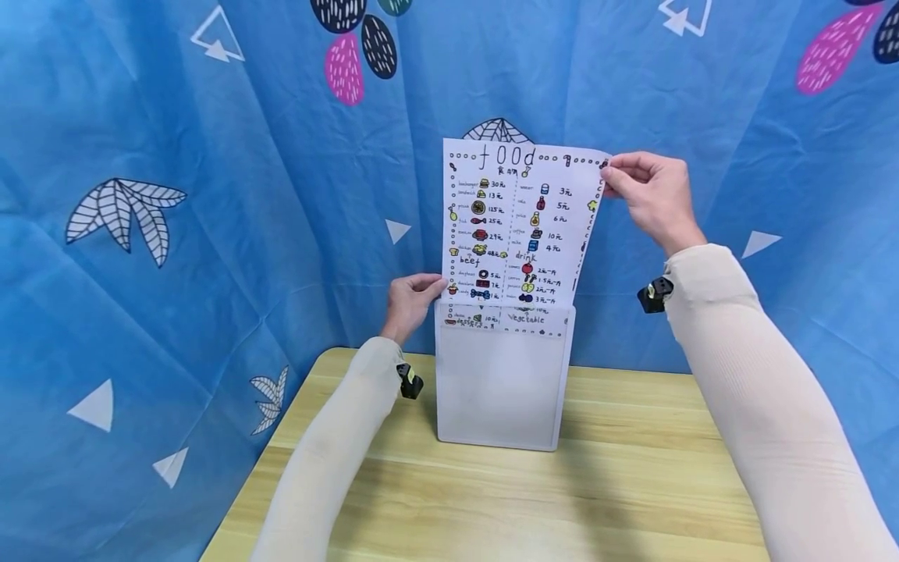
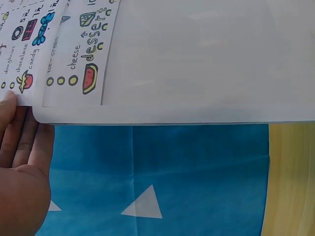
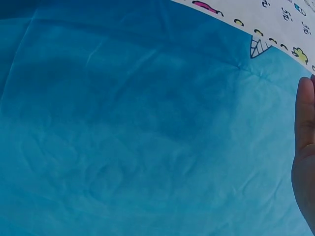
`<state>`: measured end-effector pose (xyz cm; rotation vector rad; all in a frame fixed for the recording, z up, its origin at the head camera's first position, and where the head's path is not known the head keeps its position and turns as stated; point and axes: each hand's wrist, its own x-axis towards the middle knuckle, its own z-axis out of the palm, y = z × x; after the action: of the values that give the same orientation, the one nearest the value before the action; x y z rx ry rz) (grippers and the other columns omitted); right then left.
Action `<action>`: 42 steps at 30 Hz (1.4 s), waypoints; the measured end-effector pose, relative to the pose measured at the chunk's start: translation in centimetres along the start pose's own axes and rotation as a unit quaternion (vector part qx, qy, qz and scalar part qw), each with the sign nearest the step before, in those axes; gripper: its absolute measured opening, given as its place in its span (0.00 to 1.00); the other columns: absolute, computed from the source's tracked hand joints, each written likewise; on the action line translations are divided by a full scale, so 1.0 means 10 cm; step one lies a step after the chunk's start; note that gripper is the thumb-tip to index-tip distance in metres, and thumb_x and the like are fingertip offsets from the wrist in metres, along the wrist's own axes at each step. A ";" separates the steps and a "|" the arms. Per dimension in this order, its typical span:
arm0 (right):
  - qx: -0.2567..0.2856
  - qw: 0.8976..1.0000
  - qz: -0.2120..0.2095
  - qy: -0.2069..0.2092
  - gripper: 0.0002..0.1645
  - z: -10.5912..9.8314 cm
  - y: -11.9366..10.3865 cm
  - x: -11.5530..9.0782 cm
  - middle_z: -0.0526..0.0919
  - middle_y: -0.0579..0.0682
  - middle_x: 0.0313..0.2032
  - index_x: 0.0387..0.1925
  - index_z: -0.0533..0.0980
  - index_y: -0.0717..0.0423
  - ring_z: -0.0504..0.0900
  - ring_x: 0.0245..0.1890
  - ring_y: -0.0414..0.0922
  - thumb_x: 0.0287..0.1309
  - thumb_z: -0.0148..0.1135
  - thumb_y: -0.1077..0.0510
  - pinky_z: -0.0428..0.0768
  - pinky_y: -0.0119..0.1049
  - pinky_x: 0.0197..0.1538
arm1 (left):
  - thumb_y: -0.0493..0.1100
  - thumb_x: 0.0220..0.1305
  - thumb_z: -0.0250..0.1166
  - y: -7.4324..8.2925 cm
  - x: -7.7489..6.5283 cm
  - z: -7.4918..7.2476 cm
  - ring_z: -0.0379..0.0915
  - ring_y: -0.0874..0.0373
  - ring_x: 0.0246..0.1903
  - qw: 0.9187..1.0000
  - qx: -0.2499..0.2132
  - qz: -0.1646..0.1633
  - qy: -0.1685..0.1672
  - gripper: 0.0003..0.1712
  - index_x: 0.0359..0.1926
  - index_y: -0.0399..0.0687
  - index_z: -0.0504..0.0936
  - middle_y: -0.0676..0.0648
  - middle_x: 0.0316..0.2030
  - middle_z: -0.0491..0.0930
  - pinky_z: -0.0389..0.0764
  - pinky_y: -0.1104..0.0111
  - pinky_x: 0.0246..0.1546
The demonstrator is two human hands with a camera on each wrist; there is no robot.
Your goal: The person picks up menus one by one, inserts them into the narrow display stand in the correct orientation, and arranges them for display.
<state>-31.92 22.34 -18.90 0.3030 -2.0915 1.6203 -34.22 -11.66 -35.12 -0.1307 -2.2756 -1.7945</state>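
Note:
A hand-drawn paper menu (image 1: 520, 226) headed "food" stands upright, its lower edge inside the top of a translucent white sign holder (image 1: 500, 390). Through the holder's front, the dessert line of the menu shows in the left wrist view. My right hand (image 1: 656, 195) pinches the menu's upper right corner between thumb and fingers. Lower down, my left hand (image 1: 410, 303) pinches the menu's left edge just above the holder's rim, thumb in front and fingers behind. In the right wrist view only part of the right hand (image 3: 305, 137) shows, beside the menu's edge.
The holder stands upright on a light wood-grain table (image 1: 632, 468), near its back edge. Behind and to the left hangs a blue patterned cloth (image 1: 281, 195). Small black cameras are strapped on the left wrist (image 1: 410, 381) and right wrist (image 1: 655, 295).

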 end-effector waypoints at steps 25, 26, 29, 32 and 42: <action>-0.055 0.998 0.010 -0.013 0.09 0.09 0.07 -0.05 0.85 0.36 0.30 0.44 0.83 0.58 0.85 0.29 0.34 0.65 0.66 0.58 0.80 0.24 0.40 | 0.47 0.64 0.71 -0.01 0.00 0.01 0.80 0.53 0.46 1.000 0.000 -0.003 -0.004 0.15 0.49 0.45 0.88 0.47 0.43 0.86 0.77 0.57 0.52; -0.056 0.998 0.013 -0.015 0.10 0.09 0.08 -0.06 0.85 0.37 0.30 0.44 0.83 0.59 0.85 0.29 0.34 0.65 0.66 0.58 0.80 0.23 0.39 | 0.47 0.64 0.71 0.01 0.00 0.01 0.80 0.53 0.46 1.000 -0.003 0.000 -0.001 0.15 0.49 0.45 0.88 0.46 0.43 0.86 0.77 0.57 0.52; -0.059 0.998 0.015 -0.016 0.11 0.10 0.10 -0.07 0.85 0.37 0.30 0.45 0.83 0.60 0.85 0.30 0.34 0.65 0.66 0.57 0.80 0.23 0.40 | 0.46 0.64 0.71 0.05 0.02 0.01 0.80 0.54 0.46 1.000 -0.008 0.007 0.006 0.15 0.48 0.44 0.88 0.46 0.43 0.86 0.77 0.58 0.51; -0.063 0.998 0.015 -0.017 0.13 0.10 0.12 -0.08 0.85 0.38 0.31 0.46 0.82 0.62 0.85 0.31 0.34 0.65 0.66 0.57 0.80 0.23 0.40 | 0.46 0.64 0.71 0.07 0.02 0.00 0.80 0.53 0.46 1.000 -0.008 0.012 0.008 0.15 0.48 0.42 0.88 0.45 0.43 0.86 0.78 0.60 0.49; -0.065 0.997 0.024 -0.027 0.14 0.11 0.16 -0.11 0.86 0.39 0.32 0.47 0.82 0.63 0.85 0.31 0.34 0.65 0.66 0.57 0.81 0.25 0.42 | 0.47 0.65 0.70 0.07 0.00 -0.01 0.79 0.54 0.49 1.000 -0.003 -0.003 0.007 0.15 0.48 0.44 0.88 0.46 0.45 0.86 0.77 0.58 0.52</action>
<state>-31.94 21.63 -21.00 0.2581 -2.2496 1.5084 -34.06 -11.55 -34.39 -0.1126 -2.2651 -1.7991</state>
